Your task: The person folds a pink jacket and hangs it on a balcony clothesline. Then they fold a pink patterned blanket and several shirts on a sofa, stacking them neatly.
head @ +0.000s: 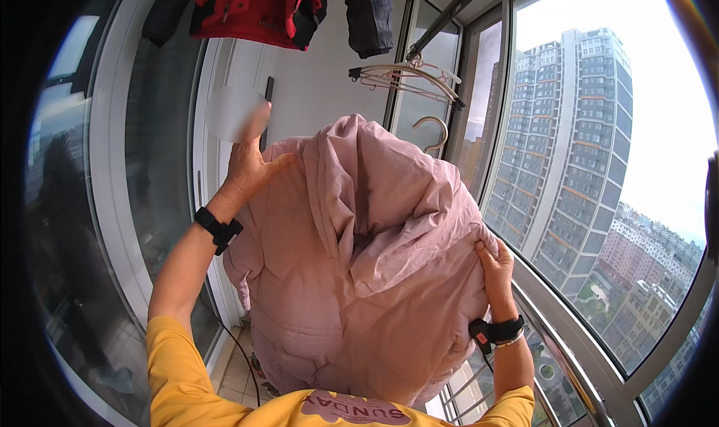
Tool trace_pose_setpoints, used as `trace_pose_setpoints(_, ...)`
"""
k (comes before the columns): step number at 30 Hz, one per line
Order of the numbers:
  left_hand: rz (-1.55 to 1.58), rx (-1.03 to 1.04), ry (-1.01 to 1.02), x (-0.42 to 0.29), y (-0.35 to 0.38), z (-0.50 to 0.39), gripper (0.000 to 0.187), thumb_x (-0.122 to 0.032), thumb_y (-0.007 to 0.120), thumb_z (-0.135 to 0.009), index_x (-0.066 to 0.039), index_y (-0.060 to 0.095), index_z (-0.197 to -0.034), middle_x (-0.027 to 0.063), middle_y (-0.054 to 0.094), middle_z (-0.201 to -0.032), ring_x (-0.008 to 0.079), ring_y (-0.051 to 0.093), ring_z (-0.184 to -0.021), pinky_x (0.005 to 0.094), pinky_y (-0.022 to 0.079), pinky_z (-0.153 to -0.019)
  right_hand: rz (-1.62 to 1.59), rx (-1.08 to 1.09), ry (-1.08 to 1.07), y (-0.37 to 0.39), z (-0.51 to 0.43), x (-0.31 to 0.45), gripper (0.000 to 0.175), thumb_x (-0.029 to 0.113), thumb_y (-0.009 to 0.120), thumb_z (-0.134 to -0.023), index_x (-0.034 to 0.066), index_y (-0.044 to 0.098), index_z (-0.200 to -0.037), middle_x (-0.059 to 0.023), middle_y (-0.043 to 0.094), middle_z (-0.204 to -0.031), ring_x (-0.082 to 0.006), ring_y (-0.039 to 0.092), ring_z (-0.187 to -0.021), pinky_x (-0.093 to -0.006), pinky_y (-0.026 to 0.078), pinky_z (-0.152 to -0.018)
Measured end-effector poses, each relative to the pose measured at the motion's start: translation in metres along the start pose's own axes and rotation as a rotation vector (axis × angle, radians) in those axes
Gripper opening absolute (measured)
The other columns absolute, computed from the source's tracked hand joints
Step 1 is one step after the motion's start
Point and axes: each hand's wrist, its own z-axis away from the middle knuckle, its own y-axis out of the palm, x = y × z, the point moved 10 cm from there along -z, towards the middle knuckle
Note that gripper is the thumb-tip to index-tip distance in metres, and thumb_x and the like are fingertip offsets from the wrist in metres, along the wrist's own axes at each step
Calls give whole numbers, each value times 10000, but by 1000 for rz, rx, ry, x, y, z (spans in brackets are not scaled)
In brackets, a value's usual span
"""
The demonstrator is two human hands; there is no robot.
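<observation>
A pink hooded padded jacket [303,292] hangs in front of me, its hood [410,185] crumpled and folded at the top. The fingers of my right hand [497,267] pinch the fabric at the jacket's right shoulder. My left hand [247,160] is raised at the opposite shoulder, thumb spread away from the fingers and lying against the cloth. A blurred patch hides its fingertips. Behind the hood rises a curved hanger hook [435,132], off the rail; the rest of that hanger is hidden by the jacket.
Overhead, several hangers [413,78] dangle from a drying rail [449,19]. A red and dark jacket [253,17] hangs at upper left. Glass sliding doors [163,135] line the left, windows with a metal railing [556,359] the right. A black cable [241,348] runs down near the tiled floor [230,379].
</observation>
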Motion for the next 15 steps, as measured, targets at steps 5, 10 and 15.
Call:
trace_pose_setpoints(5, 632, 306, -673, 90, 51, 140, 979, -318, 687, -795, -41, 63, -1497, 200, 263, -1497, 283, 265, -1388, 355, 252, -1118, 22, -152, -74, -16, -32, 8, 178, 184, 690, -867, 37, 668, -965, 38, 628, -831, -39, 514, -753, -204, 441, -687)
trace_pose_setpoints(10, 532, 517, -871, 135, 101, 230, 1044, -380, 706, -771, -6, 46, -1489, 195, 234, -1508, 285, 241, -1397, 351, 228, -1128, -21, -198, -111, -6, -77, 2, 217, 193, 696, -860, 20, 671, -990, 11, 652, -856, -53, 544, -769, -218, 456, -703)
trace_pose_setpoints(15, 973, 695, -987, 91, 135, 281, 978, -416, 679, -821, 11, 95, -1479, 155, 236, -1508, 240, 207, -1401, 346, 177, -1142, -13, -267, -77, -7, -83, -2, 242, 213, 702, -854, 16, 673, -992, -4, 662, -858, -63, 553, -757, -221, 464, -683)
